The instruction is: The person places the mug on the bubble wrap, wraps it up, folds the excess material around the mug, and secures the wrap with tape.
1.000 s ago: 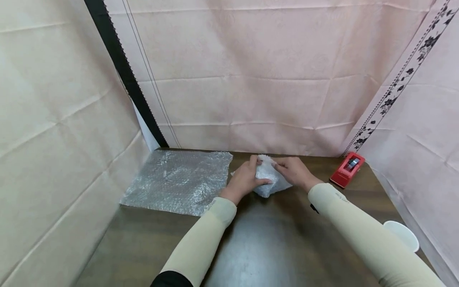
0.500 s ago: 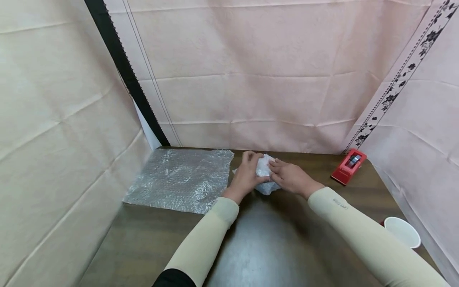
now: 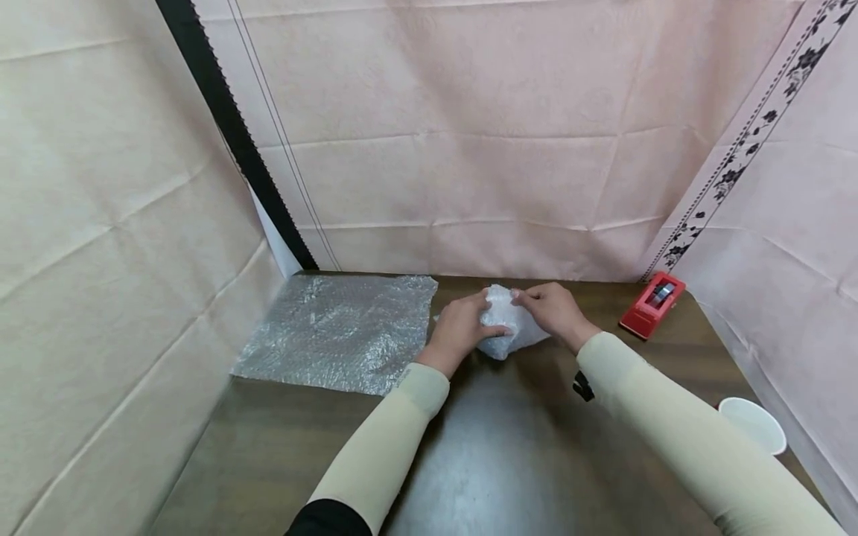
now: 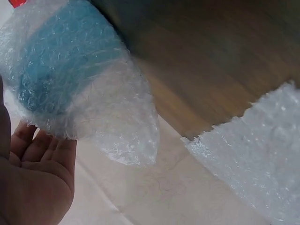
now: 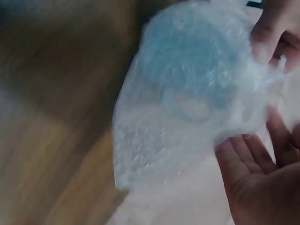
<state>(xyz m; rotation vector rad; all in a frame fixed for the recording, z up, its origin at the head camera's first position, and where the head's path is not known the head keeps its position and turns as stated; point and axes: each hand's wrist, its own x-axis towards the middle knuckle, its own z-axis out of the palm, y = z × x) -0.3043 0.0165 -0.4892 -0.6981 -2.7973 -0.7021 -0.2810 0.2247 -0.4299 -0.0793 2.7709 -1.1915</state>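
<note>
A blue mug [image 4: 70, 51] shows through clear bubble wrap [image 3: 503, 324] bunched around it; its loop handle [image 5: 187, 108] is visible in the right wrist view. My left hand [image 3: 459, 327] grips the bundle from the left side, thumb across its front. From the right, my right hand [image 3: 555, 309] pinches the wrap near the top. A loose flap of the wrap sticks out toward the right, below that hand. The bundle stays close over the brown table.
A flat sheet of bubble wrap [image 3: 342, 331] lies to the left on the table [image 3: 482, 461]. At the right are a red tape dispenser [image 3: 652, 305] and a white cup [image 3: 752, 426], partly behind the right sleeve. Cloth walls [image 3: 456, 149] enclose the back and sides.
My right hand, spread over the bundle half a second ago, has drawn back rightward and now pinches the wrap. The right-hand flap shows again. My left hand keeps its hold.
</note>
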